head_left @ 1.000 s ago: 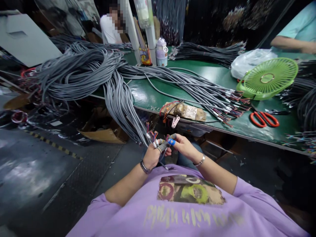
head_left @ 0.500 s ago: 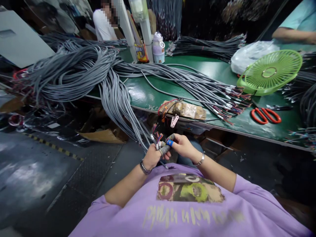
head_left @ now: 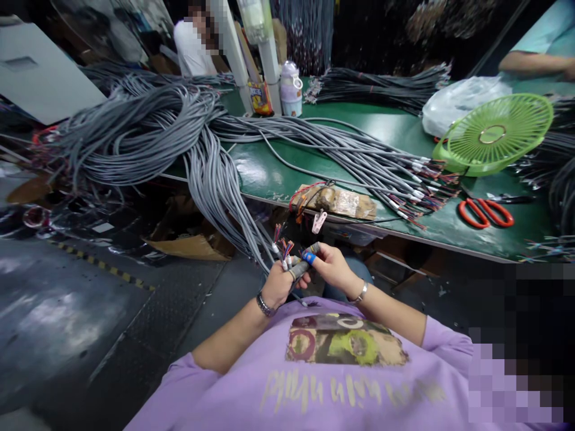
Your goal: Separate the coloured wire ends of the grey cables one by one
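Observation:
My left hand (head_left: 279,286) is closed around the ends of several grey cables (head_left: 240,224), which hang from the bundle over the table's front edge. Stripped ends with thin coloured wires (head_left: 286,246) and white sleeves stick up above its thumb. Close against it, my right hand (head_left: 331,267) pinches at the wire end of a cable between thumb and fingertips. Blue tape wraps one right digit, and grey coverings sit on fingers of both hands. The exact wires between the right fingertips are too small to make out.
On the green table (head_left: 256,170) lie a large coil of grey cables (head_left: 135,131), red-handled scissors (head_left: 485,213), a green fan (head_left: 498,134), a plastic bag (head_left: 462,102) and a bottle (head_left: 291,90). A taped cardboard piece (head_left: 345,202) with a pink clip (head_left: 318,221) is at the front edge. Two people are across the table.
The view has shifted slightly, so the table's things appear a little further right. Both hands keep nearly the same hold and place.

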`<state>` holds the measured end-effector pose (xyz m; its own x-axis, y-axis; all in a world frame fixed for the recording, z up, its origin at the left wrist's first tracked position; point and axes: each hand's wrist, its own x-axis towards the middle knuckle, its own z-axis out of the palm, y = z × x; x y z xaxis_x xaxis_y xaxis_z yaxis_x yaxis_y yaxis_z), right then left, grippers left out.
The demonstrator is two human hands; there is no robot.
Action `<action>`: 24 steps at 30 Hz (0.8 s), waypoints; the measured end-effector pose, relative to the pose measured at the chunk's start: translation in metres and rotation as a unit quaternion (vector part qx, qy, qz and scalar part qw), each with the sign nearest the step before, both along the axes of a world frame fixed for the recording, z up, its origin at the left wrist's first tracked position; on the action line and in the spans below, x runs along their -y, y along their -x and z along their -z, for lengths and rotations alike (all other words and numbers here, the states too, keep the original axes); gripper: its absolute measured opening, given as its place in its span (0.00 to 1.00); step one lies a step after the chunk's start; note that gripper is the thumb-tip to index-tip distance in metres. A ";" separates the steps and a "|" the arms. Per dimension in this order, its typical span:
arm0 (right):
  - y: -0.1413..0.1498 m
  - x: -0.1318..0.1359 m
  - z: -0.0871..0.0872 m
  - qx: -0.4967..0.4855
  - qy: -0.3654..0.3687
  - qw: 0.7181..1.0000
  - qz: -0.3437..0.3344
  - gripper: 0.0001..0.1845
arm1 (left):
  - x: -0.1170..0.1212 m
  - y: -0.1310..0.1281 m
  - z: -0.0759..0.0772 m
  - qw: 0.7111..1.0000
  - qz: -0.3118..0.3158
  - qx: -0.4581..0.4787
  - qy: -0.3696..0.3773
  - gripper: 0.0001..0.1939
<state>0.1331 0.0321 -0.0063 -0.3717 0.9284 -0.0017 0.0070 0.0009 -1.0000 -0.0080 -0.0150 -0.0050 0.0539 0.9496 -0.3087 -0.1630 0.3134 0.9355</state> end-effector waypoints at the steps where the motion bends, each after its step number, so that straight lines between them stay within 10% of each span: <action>1: 0.000 0.000 -0.001 0.006 -0.005 1.000 0.009 0.11 | 0.000 0.000 0.000 1.000 -0.016 0.002 -0.005 0.15; 8: 0.002 -0.001 -0.002 -0.034 0.092 0.995 0.032 0.14 | -0.004 -0.003 -0.002 0.996 -0.085 0.033 -0.018 0.15; 18: -0.014 -0.012 -0.001 -0.120 0.136 0.983 0.024 0.14 | -0.016 0.004 -0.014 0.998 -0.037 0.053 -0.025 0.15; 24: -0.021 -0.033 -0.002 -0.219 0.282 0.934 0.004 0.22 | -0.025 0.011 -0.021 0.996 0.051 0.069 0.003 0.16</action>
<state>0.1539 0.0652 -0.0047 -0.4438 0.8288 -0.3407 -0.4060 -0.5249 -0.7481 -0.0187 0.0099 0.0165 0.1927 0.9352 -0.2972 -0.2563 0.3403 0.9047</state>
